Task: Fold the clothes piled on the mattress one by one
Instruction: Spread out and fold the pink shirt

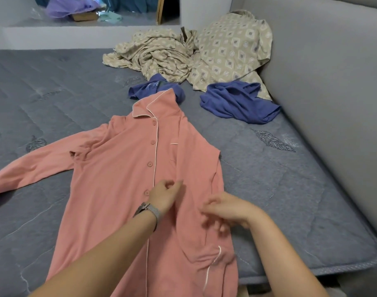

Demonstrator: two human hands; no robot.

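Pink pyjama shirt (127, 179) spread flat for folding | left hand (165, 195), right hand (224, 211) loosely curled over it, grip unclear | unfolded pile (196, 54) at 12 o'clock

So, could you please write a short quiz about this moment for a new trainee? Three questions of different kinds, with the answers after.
1. True or false: the pink pyjama shirt is lying spread on the mattress with its buttoned front up.
2. Which sleeve of the shirt has already been folded in over the body? A) the one on the side of the left hand B) the one on the side of the right hand C) both
3. Fill the gap: the crumpled clothes beyond the shirt's collar are ___ blue garments and beige patterned pieces.

Key: 1 true. 2 B. 3 two.
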